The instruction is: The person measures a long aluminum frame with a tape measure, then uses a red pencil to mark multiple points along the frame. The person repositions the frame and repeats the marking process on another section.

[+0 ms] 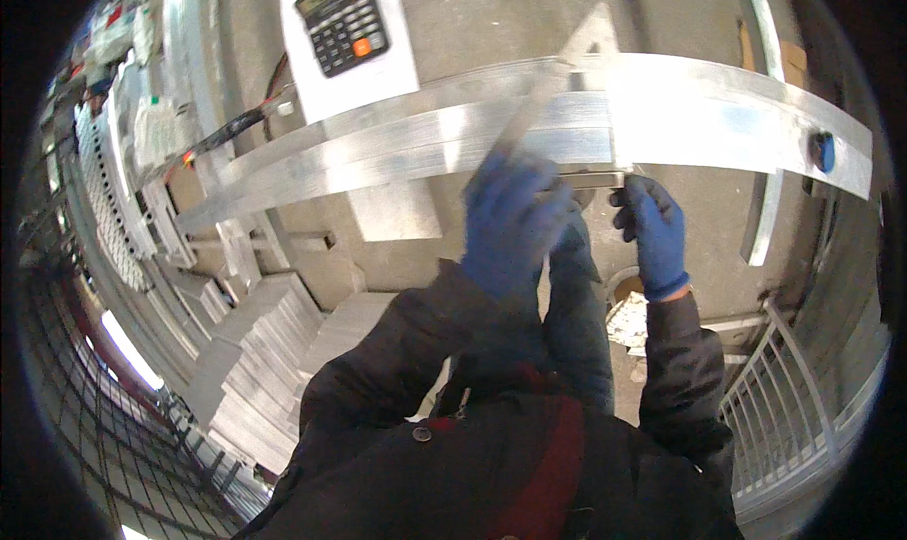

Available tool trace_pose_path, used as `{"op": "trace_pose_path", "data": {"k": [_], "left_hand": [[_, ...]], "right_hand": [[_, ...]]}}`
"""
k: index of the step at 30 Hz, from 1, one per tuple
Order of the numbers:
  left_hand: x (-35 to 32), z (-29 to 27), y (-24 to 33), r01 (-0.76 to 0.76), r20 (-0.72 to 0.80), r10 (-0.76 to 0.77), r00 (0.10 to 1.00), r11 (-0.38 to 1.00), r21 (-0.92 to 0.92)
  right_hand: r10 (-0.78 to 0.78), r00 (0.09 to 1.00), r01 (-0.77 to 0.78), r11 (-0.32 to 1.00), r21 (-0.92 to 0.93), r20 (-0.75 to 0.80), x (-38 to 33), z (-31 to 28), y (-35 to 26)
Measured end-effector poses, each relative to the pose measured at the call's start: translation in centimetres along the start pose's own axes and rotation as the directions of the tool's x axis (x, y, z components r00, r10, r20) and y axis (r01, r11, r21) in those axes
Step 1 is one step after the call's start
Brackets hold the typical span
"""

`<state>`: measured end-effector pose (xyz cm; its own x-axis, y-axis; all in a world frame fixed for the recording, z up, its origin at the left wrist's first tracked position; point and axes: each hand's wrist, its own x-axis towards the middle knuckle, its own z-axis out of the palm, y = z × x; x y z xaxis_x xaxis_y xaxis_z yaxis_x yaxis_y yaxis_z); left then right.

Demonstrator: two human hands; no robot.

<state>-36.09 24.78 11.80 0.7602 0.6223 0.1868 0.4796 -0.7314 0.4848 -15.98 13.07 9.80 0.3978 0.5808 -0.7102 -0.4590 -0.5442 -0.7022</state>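
A long, shiny flat metal bar (378,148) lies crosswise before me, strongly lit on its right half. My left hand (515,219), in a blue glove, is at its near edge and smeared by motion. A pale strip (529,110) runs from that hand's fingertips across the bar toward a triangular metal piece with a hole (595,47); whether the hand grips the strip is unclear. My right hand (657,238), gloved in blue with dark fingertips, is closed, its fingers curled near the right end of a small rectangular metal piece (590,179) at the bar's near edge.
Beyond the bar, a black calculator (342,25) rests on white paper (402,91). A dark-handled tool (236,126) is at the left. Grey stacked blocks (265,360) stand lower left, a pale railing (779,408) lower right. A small blue object (824,151) sits near the bar's right end.
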Motion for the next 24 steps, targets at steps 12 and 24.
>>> {"op": "trace_pose_path", "data": {"k": [12, 24], "left_hand": [[-3.2, 0.6, 4.7, 0.077, 0.257, 0.008, 0.966, 0.945, -0.318], [-4.3, -0.2, 2.3, 0.242, 0.39, -0.085, 0.917, 0.896, -0.372]], "right_hand": [[-0.121, 0.972, 0.128, 0.992, 0.02, -0.204, 0.3, -4.6, 0.6], [-0.14, 0.94, 0.168, 0.984, 0.064, -0.311, -0.2, -7.5, 1.3]]}}
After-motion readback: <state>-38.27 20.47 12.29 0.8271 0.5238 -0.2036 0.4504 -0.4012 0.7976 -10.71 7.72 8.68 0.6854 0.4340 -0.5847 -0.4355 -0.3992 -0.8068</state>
